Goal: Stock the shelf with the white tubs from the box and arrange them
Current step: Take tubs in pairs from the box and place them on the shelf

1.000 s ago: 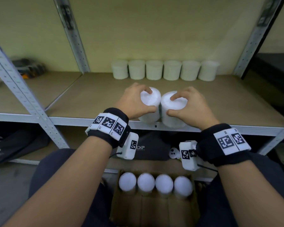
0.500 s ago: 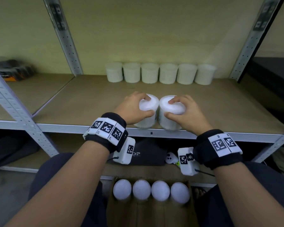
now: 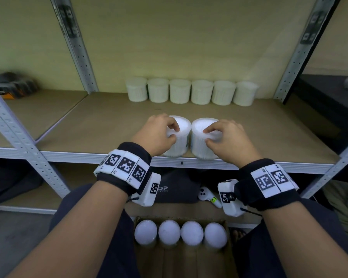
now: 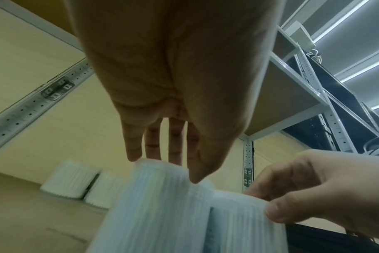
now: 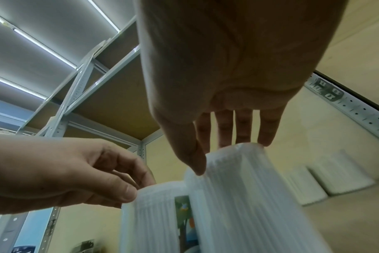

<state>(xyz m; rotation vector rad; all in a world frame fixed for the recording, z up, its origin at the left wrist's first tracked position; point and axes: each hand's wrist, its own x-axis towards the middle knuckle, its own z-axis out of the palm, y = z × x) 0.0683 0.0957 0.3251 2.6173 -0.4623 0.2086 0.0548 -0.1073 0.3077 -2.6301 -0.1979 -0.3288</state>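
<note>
While both of my hands pinch them from above, the two white ribbed plastic tubs stand side by side, touching or nearly so, at the near edge of the brown shelf board (image 3: 269,137). My left hand (image 3: 157,135) has its grip closed on the left tub (image 3: 179,143), fingertips (image 4: 133,154) on the far rim and thumb on the near one; my right hand (image 3: 229,139) holds the right tub (image 3: 201,145) the same way.

I judge these tubs light and fairly stiff, but the smooth lids look slippery, so a rim pinch suits short slides only. For a lift I would wrap the ribbed wall lower down.

Farther back, a row of six matching white tubs (image 3: 191,93) lines the wall. Below the shelf, near me, an open cardboard box (image 3: 227,255) shows four more white lids (image 3: 180,233).
</note>
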